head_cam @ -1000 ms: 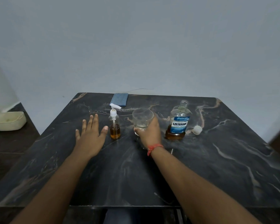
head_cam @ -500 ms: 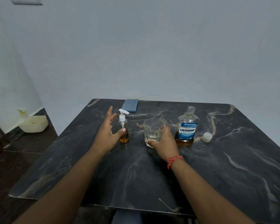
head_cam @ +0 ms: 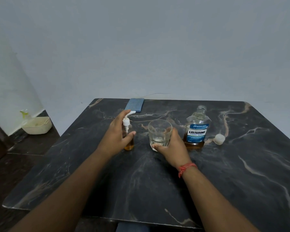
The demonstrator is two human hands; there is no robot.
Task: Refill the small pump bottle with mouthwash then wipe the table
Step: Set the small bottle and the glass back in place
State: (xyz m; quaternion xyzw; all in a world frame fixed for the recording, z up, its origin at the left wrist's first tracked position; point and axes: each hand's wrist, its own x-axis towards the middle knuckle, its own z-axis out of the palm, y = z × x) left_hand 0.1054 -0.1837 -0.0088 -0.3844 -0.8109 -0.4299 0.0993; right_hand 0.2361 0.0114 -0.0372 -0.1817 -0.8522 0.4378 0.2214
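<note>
The small pump bottle (head_cam: 128, 133) is found upright on the dark marble table (head_cam: 241, 181), left of centre, with a shallow layer of amber liquid at its base. It is being enclosed by the left hand (head_cam: 117, 136): the thumb is laid across its front and the fingers are passed behind it, though whether a firm grip is made cannot be told. The glass tumbler (head_cam: 159, 133), just right of the pump bottle, is gripped low by the right hand (head_cam: 172, 146), fingers curled round its base. The mouthwash bottle (head_cam: 196, 129) is left uncapped beside that hand, its white cap (head_cam: 219, 139) set apart to the right. A folded blue cloth (head_cam: 134, 107) is noted at the far edge.

Risks are judged as follows. The open mouthwash bottle could be knocked by the right wrist and spilled. The narrow pump bottle could be tipped if seized high. Liquid could be lost when poured into so small a neck.
</note>
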